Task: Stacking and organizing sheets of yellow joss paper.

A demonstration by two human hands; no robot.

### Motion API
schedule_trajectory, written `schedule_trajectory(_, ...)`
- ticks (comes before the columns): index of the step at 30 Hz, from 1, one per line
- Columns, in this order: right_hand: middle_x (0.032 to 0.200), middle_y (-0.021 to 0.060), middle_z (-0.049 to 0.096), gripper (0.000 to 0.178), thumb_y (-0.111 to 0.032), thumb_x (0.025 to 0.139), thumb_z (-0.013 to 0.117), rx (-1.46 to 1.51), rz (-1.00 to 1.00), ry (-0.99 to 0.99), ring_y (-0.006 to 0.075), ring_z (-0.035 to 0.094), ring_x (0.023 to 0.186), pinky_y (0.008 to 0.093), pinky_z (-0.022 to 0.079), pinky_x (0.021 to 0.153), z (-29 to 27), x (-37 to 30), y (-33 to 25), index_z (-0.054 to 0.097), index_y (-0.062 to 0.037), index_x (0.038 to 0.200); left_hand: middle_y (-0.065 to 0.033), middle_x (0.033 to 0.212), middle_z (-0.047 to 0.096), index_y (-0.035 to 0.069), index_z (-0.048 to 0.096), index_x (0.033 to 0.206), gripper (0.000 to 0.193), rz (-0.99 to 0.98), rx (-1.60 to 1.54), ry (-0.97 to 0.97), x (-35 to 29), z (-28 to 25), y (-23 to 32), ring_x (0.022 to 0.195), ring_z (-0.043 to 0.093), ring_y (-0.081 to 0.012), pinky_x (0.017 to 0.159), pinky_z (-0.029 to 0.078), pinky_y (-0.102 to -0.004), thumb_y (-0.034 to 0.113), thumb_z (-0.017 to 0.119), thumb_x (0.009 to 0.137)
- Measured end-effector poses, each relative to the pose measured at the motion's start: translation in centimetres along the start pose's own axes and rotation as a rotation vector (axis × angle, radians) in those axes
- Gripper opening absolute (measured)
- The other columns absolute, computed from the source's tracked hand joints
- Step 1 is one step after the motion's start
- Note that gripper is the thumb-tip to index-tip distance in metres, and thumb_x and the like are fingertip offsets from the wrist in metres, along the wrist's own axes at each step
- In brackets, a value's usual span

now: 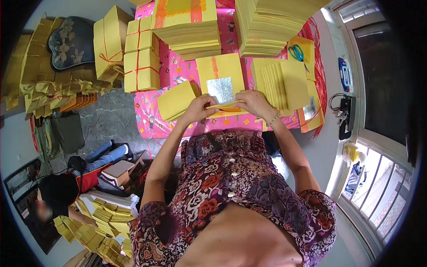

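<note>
A yellow paper sheet (227, 69) with an orange stripe and a shiny silver foil square (220, 87) lies before me at the table's near edge. My left hand (199, 109) pinches the sheet's near edge at its left end. At the right end, my right hand (257, 105) grips the same edge, which is lifted and bent over below the foil. Left of my left hand rests a folded yellow paper bundle (175, 101). Beside my right hand lies a fanned stack of folded yellow papers (284, 82). Part of the sheet's near edge is hidden by my fingers.
The table has a pink patterned cloth (153, 129). Tall paper stacks (262, 26) and tied yellow bundles (141, 73) stand farther back. Teal-handled scissors (296, 52) and red strings (321, 80) lie on the right. Another person (58, 189) sits at the lower left near more yellow papers.
</note>
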State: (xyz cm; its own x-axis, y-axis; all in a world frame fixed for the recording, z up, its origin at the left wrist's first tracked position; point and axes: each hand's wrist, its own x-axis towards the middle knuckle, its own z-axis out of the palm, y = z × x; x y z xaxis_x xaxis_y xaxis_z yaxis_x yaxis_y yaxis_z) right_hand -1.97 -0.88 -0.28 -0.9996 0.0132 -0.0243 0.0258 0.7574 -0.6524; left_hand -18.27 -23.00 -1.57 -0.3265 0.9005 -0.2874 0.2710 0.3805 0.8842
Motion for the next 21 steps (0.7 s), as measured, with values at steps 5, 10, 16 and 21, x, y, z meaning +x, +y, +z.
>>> schedule_trajectory(5, 0.087, 0.0099, 0.062, 0.027, -0.033, 0.086, 0.070, -0.028, -0.002, -0.047, 0.0308, 0.062, 0.089, 0.0426, 0.050, 0.078, -1.1, 0.1, -0.9, 0.065, -0.0079, 0.095, -0.0080, 0.083, 0.061, 0.001, 0.063, 0.087, 0.020, -0.068, -0.066, -0.038, 0.1, -0.4, 0.0, 0.076, 0.060, -0.0183, 0.071, 0.049, -0.0325, 0.014, 0.077, 0.082)
schedule_trajectory(10, 0.092, 0.0089, 0.061, 0.032, -0.034, 0.081, 0.075, -0.108, -0.081, -0.006, 0.0297, 0.062, 0.094, 0.0415, 0.050, 0.080, -0.5, -0.1, -1.9, 0.063, -0.0075, 0.095, -0.0075, 0.083, 0.061, 0.001, 0.063, 0.087, 0.021, -0.146, -0.095, -0.076, 0.1, -0.5, 0.1, 0.076, 0.060, -0.0171, 0.069, 0.049, -0.0312, 0.015, 0.077, 0.083)
schedule_trajectory(16, 0.086, 0.0087, 0.060, 0.030, -0.029, 0.078, 0.077, -0.118, -0.010, -0.053, 0.0308, 0.063, 0.087, 0.0425, 0.051, 0.074, 0.3, 0.2, -0.7, 0.060, -0.0088, 0.092, -0.0040, 0.089, 0.059, 0.004, 0.061, 0.095, 0.025, 0.009, 0.098, -0.071, -0.2, -0.1, 1.5, 0.077, 0.059, -0.0131, 0.068, 0.049, -0.0288, 0.018, 0.079, 0.084)
schedule_trajectory(21, 0.086, 0.0086, 0.060, 0.037, -0.030, 0.072, 0.082, -0.095, -0.048, -0.067, 0.0310, 0.063, 0.086, 0.0431, 0.050, 0.074, -0.2, 0.4, -1.3, 0.058, -0.0069, 0.089, -0.0111, 0.091, 0.055, 0.006, 0.060, 0.098, 0.029, 0.187, 0.205, 0.080, -0.3, 1.1, 0.5, 0.083, 0.060, -0.0294, 0.075, 0.051, -0.0387, 0.021, 0.078, 0.081)
